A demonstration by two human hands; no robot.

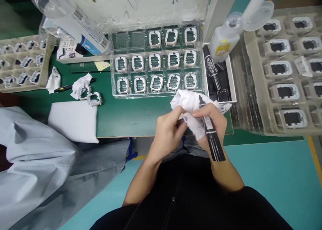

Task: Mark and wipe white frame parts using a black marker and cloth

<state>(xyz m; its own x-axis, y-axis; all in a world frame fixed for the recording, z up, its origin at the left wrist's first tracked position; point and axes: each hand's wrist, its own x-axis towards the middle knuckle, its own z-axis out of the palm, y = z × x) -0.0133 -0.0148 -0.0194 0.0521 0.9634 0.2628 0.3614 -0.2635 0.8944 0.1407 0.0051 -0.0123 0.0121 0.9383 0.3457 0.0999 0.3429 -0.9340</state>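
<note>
Over the front edge of the green table, near its front right corner, the two hands work close together. The right hand is closed around a black marker and also bears on a smudged white cloth; the left hand pinches a small dark piece beside that cloth, mostly hidden by the fingers.

The marker should be light and stiff, its smooth barrel apt to turn, so mid-barrel looks the surest hold, clear of the narrow end. The cloth looks soft and limp, best pinched in a fold. How the dark piece would handle, I cannot tell.

Just beyond the hands, a crumpled white cloth covers the front right corner of the clear tray, getting in the way there. The tray's light-coloured frames look light and rigid, probably best taken by their outer rims.

Right of it, a white-walled box crowds the reach, with a bottle at its back right corner. Farther out, stacked trays fill the right; leftward, a white pad overhangs the table's front edge.
</note>
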